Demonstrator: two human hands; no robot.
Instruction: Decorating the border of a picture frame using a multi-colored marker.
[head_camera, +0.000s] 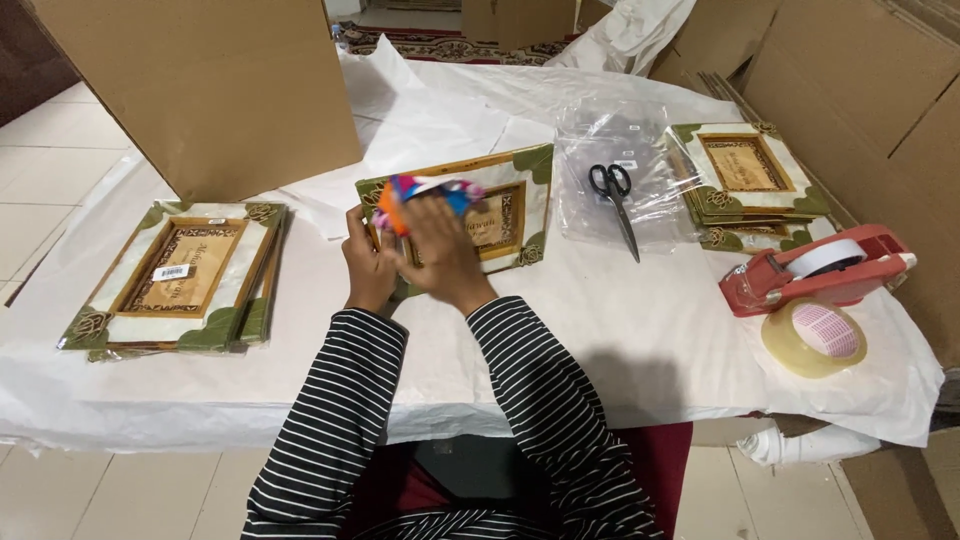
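A framed plaque (520, 190) with a wooden centre, cream border and green corner ornaments stands tilted on the white-covered table (620, 340). My left hand (366, 265) grips its lower left edge. My right hand (440, 250) presses a multicoloured cloth (425, 192) of orange, blue and pink against the plaque's face; the hand and cloth are motion-blurred.
A stack of similar plaques (180, 280) lies at the left, another stack (745, 180) at the right. Black scissors (615, 200) rest on clear plastic bags. A red tape dispenser (815, 270) and a tape roll (815, 335) sit at the right edge. A large cardboard box (200, 90) stands behind.
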